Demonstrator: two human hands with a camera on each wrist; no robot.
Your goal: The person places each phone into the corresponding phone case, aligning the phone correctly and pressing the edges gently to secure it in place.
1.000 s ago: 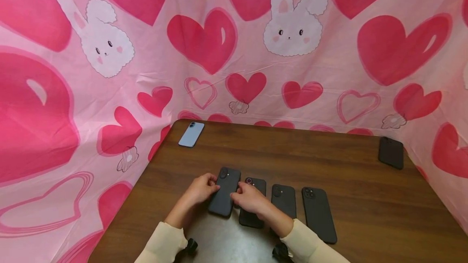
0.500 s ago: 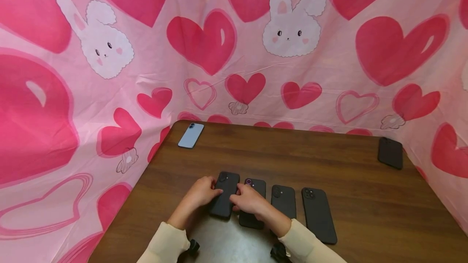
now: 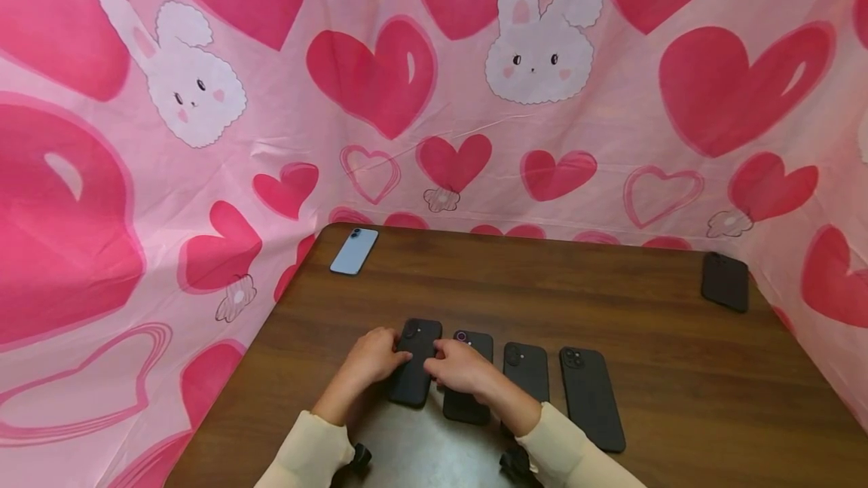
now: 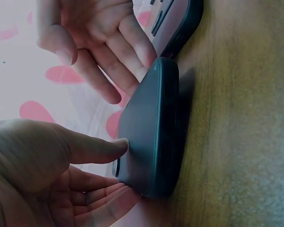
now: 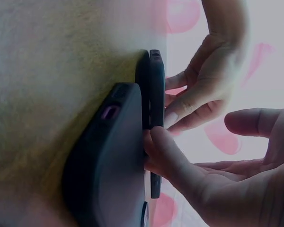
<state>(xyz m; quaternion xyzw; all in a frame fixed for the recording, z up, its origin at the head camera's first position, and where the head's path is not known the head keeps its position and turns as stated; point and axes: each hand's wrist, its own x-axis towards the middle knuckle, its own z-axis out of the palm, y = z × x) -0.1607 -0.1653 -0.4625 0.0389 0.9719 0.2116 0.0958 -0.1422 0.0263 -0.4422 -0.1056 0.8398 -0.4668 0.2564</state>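
Note:
A black smartphone (image 3: pixel 409 388), back side up, lies at the left end of a row of phones in the head view. My left hand (image 3: pixel 369 356) holds it by its left edge. In the left wrist view the left thumb (image 4: pixel 118 145) presses on the phone's back and the fingers lie against its side. My right hand (image 3: pixel 464 369) is at the opposite edge. Its fingertips (image 5: pixel 154 142) touch that side in the right wrist view, and its thumb stands away from the phone. A second black phone (image 3: pixel 480 346) with a pinkish camera ring is partly hidden under the right hand.
Further right in the row lie two more black phones, a shorter one (image 3: pixel 527 367) and a longer one (image 3: pixel 593 401). A light blue phone (image 3: pixel 354 251) is at the table's back left corner, another black phone (image 3: pixel 725 282) at the back right. Pink heart-print cloth (image 3: pixel 461 111) surrounds the brown table (image 3: pixel 542 277).
The held phone has shifted slightly toward me, with its top end a little lower in the head view. The left thumb reaches further onto its back. The other phones stay put.

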